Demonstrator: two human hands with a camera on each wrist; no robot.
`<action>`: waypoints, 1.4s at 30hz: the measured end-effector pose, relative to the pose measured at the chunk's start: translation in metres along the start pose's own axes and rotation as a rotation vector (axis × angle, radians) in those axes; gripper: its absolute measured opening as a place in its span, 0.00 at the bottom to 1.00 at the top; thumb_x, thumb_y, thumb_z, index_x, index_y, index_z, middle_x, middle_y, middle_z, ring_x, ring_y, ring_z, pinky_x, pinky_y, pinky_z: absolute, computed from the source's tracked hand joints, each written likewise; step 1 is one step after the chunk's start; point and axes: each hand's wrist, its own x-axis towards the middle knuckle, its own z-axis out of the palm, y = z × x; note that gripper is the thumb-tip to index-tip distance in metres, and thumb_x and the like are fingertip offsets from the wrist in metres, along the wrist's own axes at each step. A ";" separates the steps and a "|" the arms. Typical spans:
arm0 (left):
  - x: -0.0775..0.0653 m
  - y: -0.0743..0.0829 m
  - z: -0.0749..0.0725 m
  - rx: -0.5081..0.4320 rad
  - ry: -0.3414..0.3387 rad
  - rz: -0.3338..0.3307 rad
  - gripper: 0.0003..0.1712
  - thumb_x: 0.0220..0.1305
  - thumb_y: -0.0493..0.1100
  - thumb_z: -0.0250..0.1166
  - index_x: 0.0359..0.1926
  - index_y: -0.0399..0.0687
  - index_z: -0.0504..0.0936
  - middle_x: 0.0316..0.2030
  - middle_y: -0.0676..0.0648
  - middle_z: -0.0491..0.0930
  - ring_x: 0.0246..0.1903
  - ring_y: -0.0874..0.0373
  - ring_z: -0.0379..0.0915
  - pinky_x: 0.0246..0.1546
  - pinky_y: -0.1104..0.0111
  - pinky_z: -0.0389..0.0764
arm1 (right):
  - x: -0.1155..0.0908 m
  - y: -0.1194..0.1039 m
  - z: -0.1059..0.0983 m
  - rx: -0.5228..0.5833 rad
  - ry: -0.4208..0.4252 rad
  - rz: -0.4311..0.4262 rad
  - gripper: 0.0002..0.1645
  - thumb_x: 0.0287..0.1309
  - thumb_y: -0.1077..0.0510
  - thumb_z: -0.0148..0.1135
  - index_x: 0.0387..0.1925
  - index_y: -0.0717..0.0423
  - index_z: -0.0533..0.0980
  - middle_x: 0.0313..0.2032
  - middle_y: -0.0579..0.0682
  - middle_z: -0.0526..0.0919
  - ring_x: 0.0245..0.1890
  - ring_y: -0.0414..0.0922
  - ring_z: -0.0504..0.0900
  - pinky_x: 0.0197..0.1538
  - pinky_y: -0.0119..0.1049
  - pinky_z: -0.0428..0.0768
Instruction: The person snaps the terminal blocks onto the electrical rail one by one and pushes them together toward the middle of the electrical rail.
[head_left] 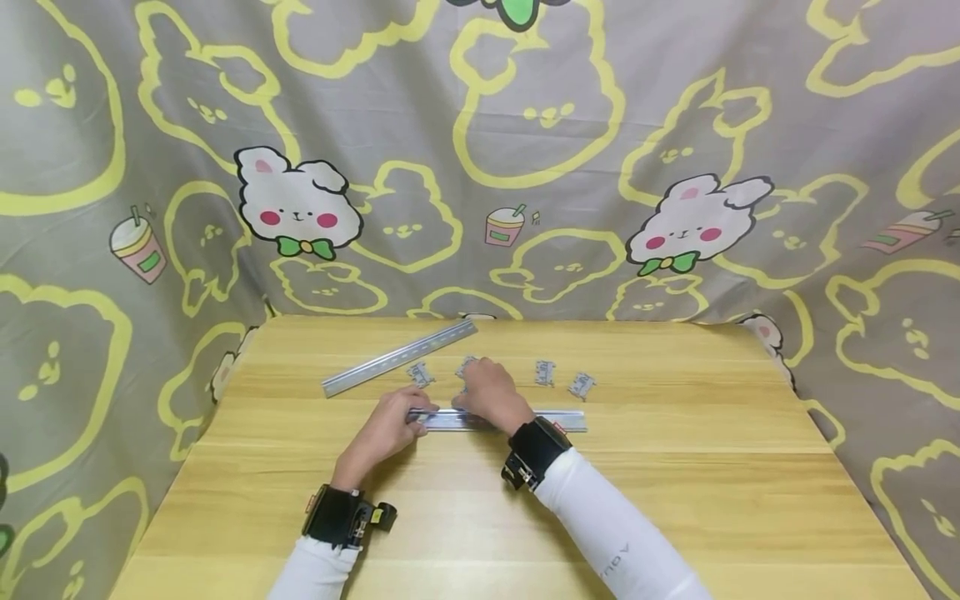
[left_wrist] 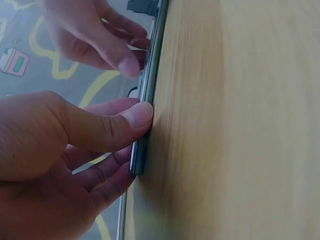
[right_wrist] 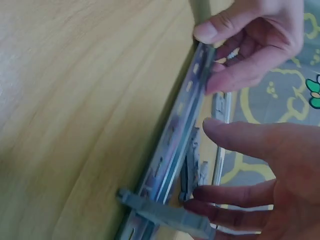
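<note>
A slotted metal DIN rail [head_left: 570,421] lies crosswise before me. My left hand [head_left: 390,425] grips its left end, thumb [left_wrist: 137,115] on the near edge and fingers behind. My right hand [head_left: 491,396] reaches over the middle of the rail, thumb and fingers spread apart in the right wrist view. A grey terminal block [right_wrist: 170,215] sits across the rail there, close by the right fingertips; the hand hides it in the head view. Just beyond the right hand, another grey block [head_left: 467,365] shows in part.
A second DIN rail [head_left: 401,358] lies slanted toward the back left of the wooden table [head_left: 675,500]. Loose grey blocks lie behind the held rail, one at left [head_left: 420,374] and two at right, a nearer one [head_left: 581,385] and another [head_left: 545,372]. A patterned curtain [head_left: 420,100] surrounds the table.
</note>
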 end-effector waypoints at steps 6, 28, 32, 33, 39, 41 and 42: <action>0.001 0.001 -0.002 0.006 0.003 0.009 0.20 0.44 0.26 0.73 0.43 0.39 0.88 0.42 0.45 0.82 0.45 0.49 0.78 0.51 0.55 0.82 | 0.004 -0.002 0.006 -0.022 0.058 -0.011 0.13 0.44 0.56 0.74 0.24 0.55 0.76 0.24 0.49 0.76 0.26 0.47 0.75 0.27 0.38 0.78; 0.000 -0.001 -0.001 -0.003 0.002 0.010 0.21 0.44 0.26 0.72 0.44 0.38 0.87 0.44 0.43 0.82 0.47 0.46 0.77 0.53 0.53 0.80 | -0.042 0.035 -0.035 0.214 0.205 -0.090 0.28 0.46 0.53 0.73 0.49 0.63 0.79 0.41 0.53 0.79 0.37 0.47 0.78 0.37 0.38 0.83; -0.001 -0.002 0.000 -0.002 0.013 -0.006 0.21 0.43 0.26 0.73 0.43 0.40 0.87 0.44 0.44 0.83 0.47 0.46 0.77 0.54 0.52 0.79 | -0.064 0.054 -0.040 0.228 0.200 -0.125 0.29 0.47 0.55 0.73 0.52 0.61 0.77 0.44 0.52 0.78 0.45 0.50 0.79 0.45 0.42 0.84; -0.001 -0.002 0.000 -0.005 0.015 -0.012 0.21 0.43 0.26 0.73 0.43 0.40 0.87 0.43 0.44 0.83 0.48 0.46 0.77 0.54 0.52 0.79 | -0.069 0.059 -0.040 0.240 0.193 -0.132 0.30 0.47 0.56 0.73 0.52 0.61 0.77 0.45 0.51 0.78 0.46 0.50 0.79 0.47 0.42 0.83; 0.000 -0.001 -0.001 -0.020 0.012 -0.020 0.21 0.43 0.25 0.73 0.43 0.39 0.87 0.44 0.44 0.83 0.48 0.46 0.77 0.55 0.52 0.79 | -0.093 0.097 -0.040 0.303 0.204 -0.200 0.31 0.49 0.57 0.72 0.56 0.61 0.75 0.48 0.52 0.79 0.49 0.50 0.79 0.49 0.46 0.84; 0.001 0.001 -0.001 -0.019 0.013 -0.023 0.21 0.43 0.25 0.73 0.43 0.39 0.87 0.44 0.44 0.83 0.48 0.46 0.77 0.55 0.52 0.78 | -0.099 0.110 -0.040 0.333 0.214 -0.234 0.31 0.50 0.57 0.71 0.57 0.61 0.74 0.48 0.52 0.79 0.48 0.51 0.80 0.48 0.48 0.84; 0.001 0.001 -0.001 -0.018 0.012 -0.025 0.21 0.43 0.25 0.73 0.43 0.39 0.87 0.44 0.44 0.83 0.49 0.46 0.77 0.55 0.52 0.78 | -0.101 0.116 -0.040 0.355 0.217 -0.249 0.32 0.50 0.57 0.71 0.57 0.62 0.74 0.48 0.53 0.80 0.47 0.52 0.80 0.47 0.49 0.85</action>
